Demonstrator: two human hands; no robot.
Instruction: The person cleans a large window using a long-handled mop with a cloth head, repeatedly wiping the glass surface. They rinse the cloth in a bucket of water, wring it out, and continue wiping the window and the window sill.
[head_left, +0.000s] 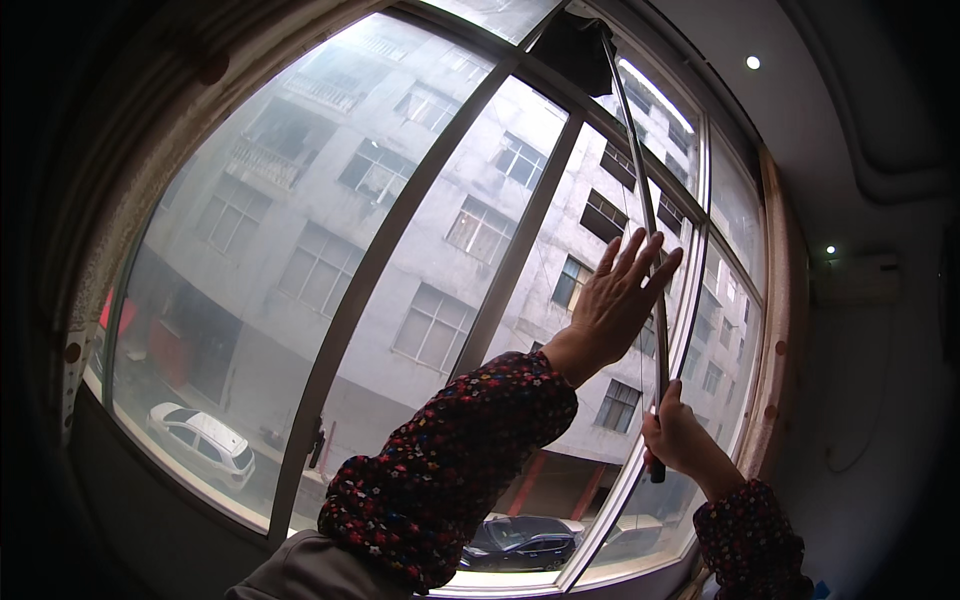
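My right hand (679, 439) grips the lower end of a long pole (637, 161), just above its dark end. Higher up, my left hand (622, 292) has its fingers spread and extended against or just in front of the pole; whether the palm touches it cannot be told. At the pole's top, a dark cloth (577, 52) hangs over the head, in front of an upper pane of the large window (491, 300). Both arms wear dark floral sleeves.
Metal window frames divide the panes, with a handle (316, 444) low on one. Curtains (772, 360) hang at both sides. An air conditioner (855, 279) is on the right wall. Outside stand a building, a white car (202, 444) and a dark car (525, 541).
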